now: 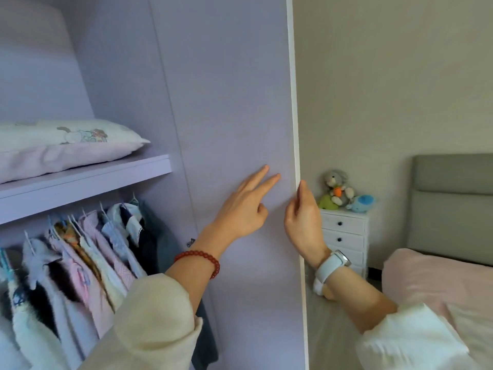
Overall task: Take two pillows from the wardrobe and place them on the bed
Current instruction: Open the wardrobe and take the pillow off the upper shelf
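Fingers first: your left hand has two fingers stretched apart and flat on the inside of the door, the others curled, holding nothing; your right hand is clamped on the door's edge, thumb along the white trim. One pillow lies on the wardrobe shelf to your left, near but untouched; whether a second sits beside or under it, I cannot tell. Below the shelf hang clothes. The bed, pink-covered, sits to your right beyond the door, by a white nightstand with toys. By my judgement you are barely started: wardrobe open, no pillow taken, both carries left.
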Demonstrator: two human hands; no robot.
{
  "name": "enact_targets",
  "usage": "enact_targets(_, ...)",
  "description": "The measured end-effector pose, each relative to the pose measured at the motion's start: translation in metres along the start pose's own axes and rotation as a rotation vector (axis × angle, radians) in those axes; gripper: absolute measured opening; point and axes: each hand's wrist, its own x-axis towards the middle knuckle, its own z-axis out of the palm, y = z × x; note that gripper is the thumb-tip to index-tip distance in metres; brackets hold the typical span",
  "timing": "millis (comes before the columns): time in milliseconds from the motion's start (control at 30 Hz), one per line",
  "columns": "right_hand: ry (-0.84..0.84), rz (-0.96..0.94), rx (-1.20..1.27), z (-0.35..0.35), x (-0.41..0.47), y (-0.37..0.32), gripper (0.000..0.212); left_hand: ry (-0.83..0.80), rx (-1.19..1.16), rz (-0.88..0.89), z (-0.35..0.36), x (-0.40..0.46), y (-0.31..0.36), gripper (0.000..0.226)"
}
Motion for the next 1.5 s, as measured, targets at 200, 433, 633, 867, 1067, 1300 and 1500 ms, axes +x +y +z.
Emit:
enact_targets(200,0.093,-0.342,-0.064,0.027,-0.006,-0.061,0.061,0.151,0.124,-0.115,-0.048,-0.027,-0.040,0.054)
enact_targets(433,-0.211,-0.493,0.133,0.149,0.006,-0.121,0.047,0.330,0.437,-0.424,-0.161,-0.113,-0.134,0.041)
enact_targets(633,-0.381,-0.668,0.114,0.284,0.046,-0.173,0.040,0.359,0.835,-0.677,-0.262,-0.174,-0.228,0.048)
enact_targets(867,-0.625,-0.893,-0.120,0.418,0.099,-0.259,0.077,0.129,1.067,-0.998,-0.337,-0.173,-0.313,0.097)
enact_targets(1067,-0.473,-0.933,-0.188,0.476,0.105,-0.285,0.078,0.168,1.257,-0.912,-0.340,-0.165,-0.358,0.068)
enact_targets(1300,-0.208,-1.046,-0.092,0.441,0.087,-0.270,0.043,0.332,1.380,-0.648,-0.317,-0.186,-0.322,0.042)
enact_targets(1500,-0.166,-1.083,-0.036,0.330,0.055,-0.252,0.046,0.516,1.372,-0.531,-0.287,-0.210,-0.212,0.032)
